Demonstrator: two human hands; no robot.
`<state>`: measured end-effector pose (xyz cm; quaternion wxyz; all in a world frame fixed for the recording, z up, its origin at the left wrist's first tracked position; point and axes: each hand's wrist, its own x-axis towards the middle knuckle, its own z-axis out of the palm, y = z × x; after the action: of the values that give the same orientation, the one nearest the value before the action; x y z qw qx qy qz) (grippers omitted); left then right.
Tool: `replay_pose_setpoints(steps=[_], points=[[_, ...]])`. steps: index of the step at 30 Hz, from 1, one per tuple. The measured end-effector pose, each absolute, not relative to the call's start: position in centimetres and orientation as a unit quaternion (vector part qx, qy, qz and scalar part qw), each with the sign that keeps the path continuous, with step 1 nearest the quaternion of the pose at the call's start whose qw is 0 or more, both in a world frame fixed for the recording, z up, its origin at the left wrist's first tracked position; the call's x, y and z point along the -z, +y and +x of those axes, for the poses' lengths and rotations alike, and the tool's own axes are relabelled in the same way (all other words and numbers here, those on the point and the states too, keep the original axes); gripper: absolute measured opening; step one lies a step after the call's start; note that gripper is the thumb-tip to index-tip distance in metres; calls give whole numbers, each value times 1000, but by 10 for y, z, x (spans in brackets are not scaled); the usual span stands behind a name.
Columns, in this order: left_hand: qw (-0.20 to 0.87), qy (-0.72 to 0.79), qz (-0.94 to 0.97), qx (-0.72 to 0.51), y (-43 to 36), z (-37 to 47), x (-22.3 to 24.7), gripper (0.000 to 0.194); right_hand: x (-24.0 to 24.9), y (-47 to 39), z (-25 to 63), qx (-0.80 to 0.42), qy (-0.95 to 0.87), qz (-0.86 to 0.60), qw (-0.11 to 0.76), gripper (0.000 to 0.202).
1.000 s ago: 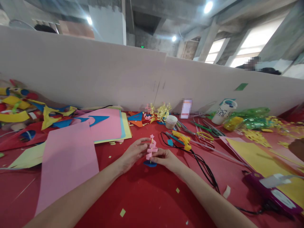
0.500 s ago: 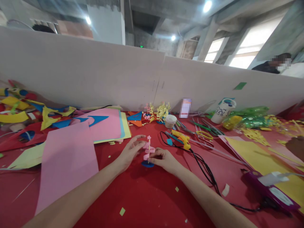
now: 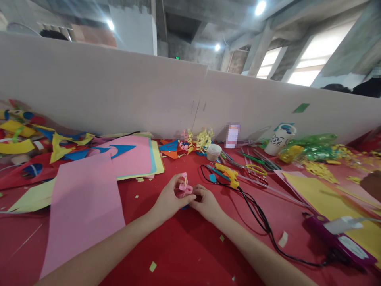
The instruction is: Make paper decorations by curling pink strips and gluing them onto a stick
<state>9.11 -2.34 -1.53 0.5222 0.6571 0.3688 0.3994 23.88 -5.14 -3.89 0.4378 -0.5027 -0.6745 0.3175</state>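
Note:
A small pink spiral ornament with a star-like top stands on a blue base at the middle of the red table. My left hand wraps round its left side, thumb across the front and fingers behind, closed on the pink spiral. From the right, my right hand is pinched at the ornament's lower part, its fingertips meeting my left thumb. What exactly the right fingertips hold is hidden. Most of the blue base is covered by the hands.
Pink sheets lie left. Behind are a white tub and small yellow ornaments. A yellow glue gun with black cable, a purple power strip and yellow sheets lie right. Another person's hand shows at the right edge.
My left hand has moved right and closed round the ornament, its thumb now in front. The pink spiral looks squeezed and slightly tilted. A person behind the partition has shifted right.

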Motion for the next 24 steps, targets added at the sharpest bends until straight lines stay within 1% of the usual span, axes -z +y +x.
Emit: replay_pose_setpoints(steps=[3, 5, 8, 11, 14, 20, 24], points=[[514, 362, 653, -423, -21, 91, 13, 43, 38, -51, 239, -326, -666, -503, 444, 11], [522, 363, 643, -426, -19, 90, 10, 38, 38, -51, 240, -339, -655, -501, 453, 14], [545, 365, 621, -428, -16, 89, 8, 37, 39, -49, 242, -349, -646, -500, 459, 15], [574, 354, 601, -429, -12, 87, 8, 39, 40, -48, 243, -349, -644, -502, 461, 15], [576, 351, 599, -432, -11, 86, 9, 38, 40, -48, 243, -346, -642, -503, 463, 13], [552, 357, 613, -438, -11, 84, 6, 26, 41, -47, 243, -354, -636, -499, 471, 14], [580, 337, 608, -425, -12, 82, 4, 19, 42, -46, 244, -365, -633, -496, 469, 16]])
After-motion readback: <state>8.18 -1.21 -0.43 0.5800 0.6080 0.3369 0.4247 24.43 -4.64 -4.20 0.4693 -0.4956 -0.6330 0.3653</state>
